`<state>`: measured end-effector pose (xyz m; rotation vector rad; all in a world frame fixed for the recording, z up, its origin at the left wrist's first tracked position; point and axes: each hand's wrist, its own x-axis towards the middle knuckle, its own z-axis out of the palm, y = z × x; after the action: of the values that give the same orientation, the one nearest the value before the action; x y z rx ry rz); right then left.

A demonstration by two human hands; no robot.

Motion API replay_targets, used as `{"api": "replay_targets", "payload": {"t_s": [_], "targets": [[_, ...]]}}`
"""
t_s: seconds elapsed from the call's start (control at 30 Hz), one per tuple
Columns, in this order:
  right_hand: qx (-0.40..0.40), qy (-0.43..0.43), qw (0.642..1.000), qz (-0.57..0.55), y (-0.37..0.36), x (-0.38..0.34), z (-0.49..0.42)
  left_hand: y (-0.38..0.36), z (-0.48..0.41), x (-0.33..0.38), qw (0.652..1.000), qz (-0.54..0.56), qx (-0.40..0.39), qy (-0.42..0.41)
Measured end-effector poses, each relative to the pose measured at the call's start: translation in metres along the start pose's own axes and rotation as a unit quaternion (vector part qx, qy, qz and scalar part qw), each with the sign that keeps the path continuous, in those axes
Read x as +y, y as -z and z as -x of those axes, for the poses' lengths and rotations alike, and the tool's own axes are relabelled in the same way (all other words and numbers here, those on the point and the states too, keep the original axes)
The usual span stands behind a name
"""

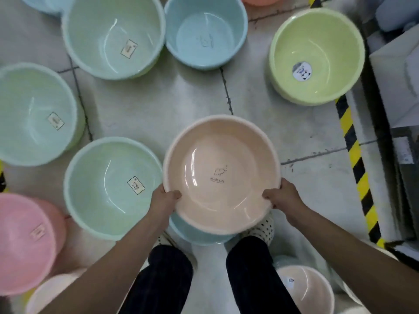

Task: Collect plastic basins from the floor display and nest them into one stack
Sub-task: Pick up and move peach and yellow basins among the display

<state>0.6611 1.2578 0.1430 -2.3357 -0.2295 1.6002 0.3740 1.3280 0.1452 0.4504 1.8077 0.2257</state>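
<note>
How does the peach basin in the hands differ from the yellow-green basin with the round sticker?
The peach basin is held by both hands, the left hand and right hand; the yellow-green basin stands alone on the floor. The peach basin bears a printed elephant logo, the yellow-green basin a round sticker. Both are round and empty.

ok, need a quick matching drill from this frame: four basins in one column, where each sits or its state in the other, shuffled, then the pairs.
Column 1
1. peach basin
2. blue basin
3. yellow-green basin
4. pink basin

Column 2
A. on the floor at far left, near the bottom edge
B. held at the rim by both hands, left hand and right hand
C. alone at upper right, round sticker inside
D. mostly hidden under the held basin

Pairs: 1-B, 2-D, 3-C, 4-A
</note>
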Motion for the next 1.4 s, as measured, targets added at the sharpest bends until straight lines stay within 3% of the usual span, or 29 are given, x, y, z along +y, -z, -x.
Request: {"api": "replay_targets", "payload": {"t_s": [0.27,0.57,0.73,0.87,1.13,1.4], "targets": [[-0.051,0.034,0.982,0.176,-0.047,0.069,0.008,0.028,0.011,-0.136,0.993,0.080,0.065,0.051],[0.005,0.070,0.990,0.119,-0.084,0.124,-0.021,0.019,-0.040,-0.194,0.994,-0.026,0.094,-0.055],[0.035,0.078,0.988,0.128,-0.095,0.153,-0.040,0.011,-0.053,-0.208,0.996,0.006,0.067,-0.054],[0.088,0.076,0.987,0.113,-0.098,0.160,-0.042,0.011,-0.062,-0.216,0.999,-0.042,0.017,-0.026],[0.124,0.091,0.983,0.099,-0.065,0.132,0.035,0.038,0.005,-0.187,0.998,0.043,-0.010,-0.035],[0.000,0.163,0.967,0.194,-0.075,0.029,0.188,0.154,0.146,-0.156,0.985,0.154,0.065,-0.049]]}}
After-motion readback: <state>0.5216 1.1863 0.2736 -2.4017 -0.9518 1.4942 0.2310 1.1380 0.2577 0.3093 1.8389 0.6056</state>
